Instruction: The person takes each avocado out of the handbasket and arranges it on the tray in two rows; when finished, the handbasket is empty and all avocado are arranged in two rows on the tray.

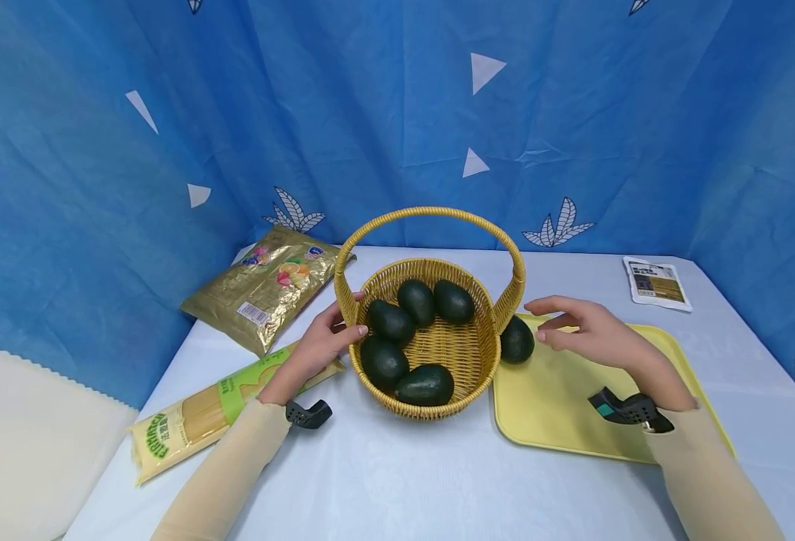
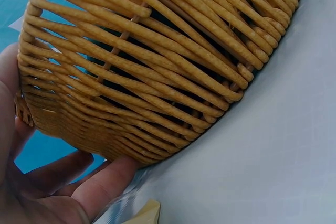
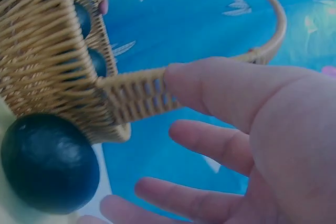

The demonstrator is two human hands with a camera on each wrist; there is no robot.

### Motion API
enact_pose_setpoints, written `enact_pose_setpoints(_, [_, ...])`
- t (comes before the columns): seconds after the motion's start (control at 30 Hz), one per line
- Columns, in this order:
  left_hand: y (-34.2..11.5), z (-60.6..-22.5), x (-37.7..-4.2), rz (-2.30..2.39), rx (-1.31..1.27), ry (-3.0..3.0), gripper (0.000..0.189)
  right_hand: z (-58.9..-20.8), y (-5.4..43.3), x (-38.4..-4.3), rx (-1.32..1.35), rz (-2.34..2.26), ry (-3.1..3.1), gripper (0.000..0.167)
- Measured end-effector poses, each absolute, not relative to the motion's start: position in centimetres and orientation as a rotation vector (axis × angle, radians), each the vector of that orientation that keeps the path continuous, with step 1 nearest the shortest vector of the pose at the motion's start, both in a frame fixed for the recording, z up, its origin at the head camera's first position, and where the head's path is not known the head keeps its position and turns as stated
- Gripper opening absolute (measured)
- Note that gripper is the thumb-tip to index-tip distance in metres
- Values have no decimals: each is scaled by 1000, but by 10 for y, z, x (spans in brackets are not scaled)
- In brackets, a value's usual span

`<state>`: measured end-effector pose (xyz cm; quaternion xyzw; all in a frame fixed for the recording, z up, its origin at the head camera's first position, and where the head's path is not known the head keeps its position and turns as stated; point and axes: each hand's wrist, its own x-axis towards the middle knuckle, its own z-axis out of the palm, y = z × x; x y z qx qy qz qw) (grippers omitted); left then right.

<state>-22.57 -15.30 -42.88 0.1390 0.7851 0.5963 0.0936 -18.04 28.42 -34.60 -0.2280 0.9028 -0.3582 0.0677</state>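
A yellow wicker basket (image 1: 431, 411) with a tall arched handle stands mid-table, holding several dark green avocados (image 1: 425, 385). At its left side my left hand (image 1: 316, 342) grips the rim, thumb over the edge and fingers against the outer wall. In the left wrist view, those fingers (image 2: 107, 182) lie along the underside of the weave. One more avocado (image 1: 517, 340) lies on the yellow tray (image 1: 566, 421), right beside the basket. My right hand (image 1: 590, 330) hovers just right of that avocado, fingers apart and nothing held. The right wrist view shows this avocado (image 3: 50, 163) below the fingertips.
Left of the basket lie a gold foil bag (image 1: 272, 285) and a long pack of noodles (image 1: 201, 413), which passes beneath my left forearm. A small white pouch (image 1: 657, 284) lies at the back right. Blue patterned curtain (image 1: 397, 113) hangs behind the table.
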Motion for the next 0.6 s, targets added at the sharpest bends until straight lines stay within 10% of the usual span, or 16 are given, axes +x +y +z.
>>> enact_pose_setpoints(0.6, [-153, -431, -226, 1765, 426, 2348, 61, -328, 254, -163, -888, -1106, 2648, 40])
